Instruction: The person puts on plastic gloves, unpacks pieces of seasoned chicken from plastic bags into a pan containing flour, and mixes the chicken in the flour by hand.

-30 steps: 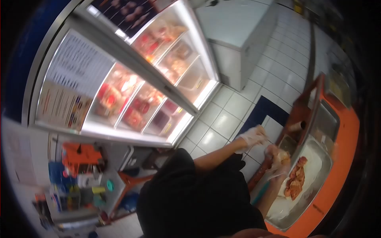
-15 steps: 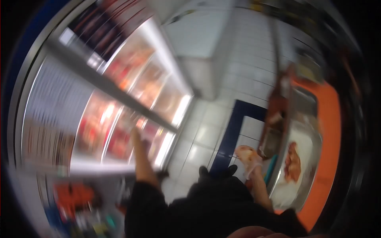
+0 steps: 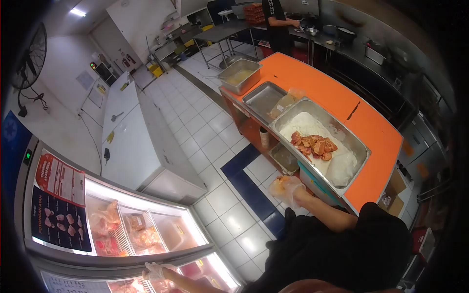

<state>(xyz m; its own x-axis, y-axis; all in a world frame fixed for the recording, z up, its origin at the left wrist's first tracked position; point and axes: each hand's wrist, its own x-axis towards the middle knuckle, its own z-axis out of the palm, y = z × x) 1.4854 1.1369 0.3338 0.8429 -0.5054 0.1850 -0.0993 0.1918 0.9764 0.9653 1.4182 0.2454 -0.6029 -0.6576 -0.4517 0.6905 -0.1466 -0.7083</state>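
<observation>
Bundle [image 3: 279, 187]: While its wrapping and the glove blur together, an orange-tinged, pale thing shows in the right hand, held over the floor beside the orange surface, apart from the tray.
Right hand [image 3: 294, 192]: clear-gloved, curled around the bundle; its fingertips are hard to make out.
Right arm [image 3: 330, 213]: bare below a black sleeve, stretched forward and leftward from the body, the hand lower than the tray's rim.
Left hand [image 3: 159, 271]: gloved too, at the fridge's front, fingers loosely bent and pointing away from the body; whether they grip or touch anything cannot be told.
Left arm [image 3: 188, 283]: reaching out sideways, well apart from the right, its upper part out of view.
Tray [image 3: 360, 157]: metal, on the surface [image 3: 378, 141], with orange-brown meat [image 3: 315, 145] lying on white powder [image 3: 304, 122].
Beyond the tray: a shallow pan [image 3: 264, 95], then a tub [image 3: 249, 87] of yellowish liquid at the corner.
Fridge [image 3: 112, 260]: lit, with wrapped packs [image 3: 145, 238] behind glass and a poster [image 3: 61, 205] on its door.
Floor [image 3: 239, 222]: white tiles crossed by a dark blue band [image 3: 244, 185].
Far side: a co-worker [image 3: 278, 29] in black, standing at a back counter [image 3: 320, 39].
</observation>
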